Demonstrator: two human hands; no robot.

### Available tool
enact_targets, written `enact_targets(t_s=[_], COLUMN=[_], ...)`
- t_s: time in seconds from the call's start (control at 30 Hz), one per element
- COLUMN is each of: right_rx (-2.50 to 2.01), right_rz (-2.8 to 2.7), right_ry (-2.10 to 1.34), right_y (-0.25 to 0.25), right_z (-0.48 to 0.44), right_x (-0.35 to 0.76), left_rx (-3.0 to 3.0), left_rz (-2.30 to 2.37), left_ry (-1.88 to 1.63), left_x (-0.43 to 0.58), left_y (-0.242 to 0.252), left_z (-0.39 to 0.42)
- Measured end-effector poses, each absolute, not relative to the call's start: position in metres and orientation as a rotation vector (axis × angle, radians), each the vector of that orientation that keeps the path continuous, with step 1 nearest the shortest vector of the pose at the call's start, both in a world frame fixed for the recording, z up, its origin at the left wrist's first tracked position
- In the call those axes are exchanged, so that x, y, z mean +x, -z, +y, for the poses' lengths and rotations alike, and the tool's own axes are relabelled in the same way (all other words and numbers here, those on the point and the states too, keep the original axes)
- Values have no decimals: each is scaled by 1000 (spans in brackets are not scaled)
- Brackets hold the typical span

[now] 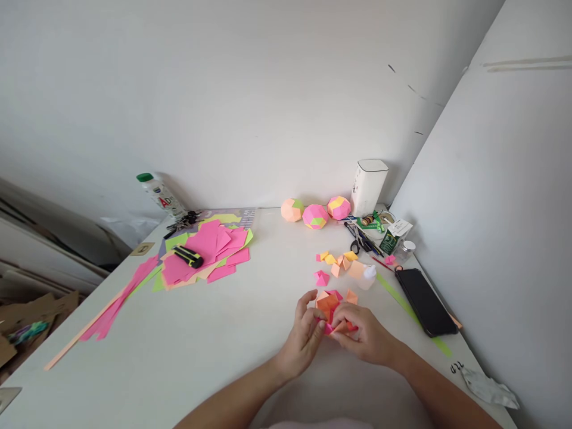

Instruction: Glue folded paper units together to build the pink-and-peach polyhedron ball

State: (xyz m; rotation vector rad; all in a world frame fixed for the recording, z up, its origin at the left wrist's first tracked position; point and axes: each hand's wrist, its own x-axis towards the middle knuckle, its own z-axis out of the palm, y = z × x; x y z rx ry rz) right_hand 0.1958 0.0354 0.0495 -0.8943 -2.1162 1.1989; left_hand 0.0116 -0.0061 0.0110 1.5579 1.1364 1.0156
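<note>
Between my two hands is a partly formed folded-paper ball in orange and pink, its hollow inside facing up. My left hand pinches its near left edge with thumb and fingers. On the near right side, my right hand grips an orange flap of the same ball; my fingers cover part of it. Just beyond lie a pink folded piece, several orange and yellow folded pieces and a small white-capped glue bottle.
Three finished paper balls stand by the wall beside a white box-like device. Coloured paper sheets with a utility knife lie left, near paper strips and a white bottle. At right rests a black phone.
</note>
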Motion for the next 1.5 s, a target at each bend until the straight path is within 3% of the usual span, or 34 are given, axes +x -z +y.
enact_targets(t_s=[0.23,1.5], right_rx=[-999,-1069], right_rz=[-1983,-1874], right_ry=[-1362,-1329], right_y=[-42,-37], right_z=[34,35], right_x=[194,191], left_rx=[1564,1527], left_rz=[1162,1170], left_ry=[-1021,-1027], left_x=[11,11], left_y=[-11,-14], left_z=[-5,-8])
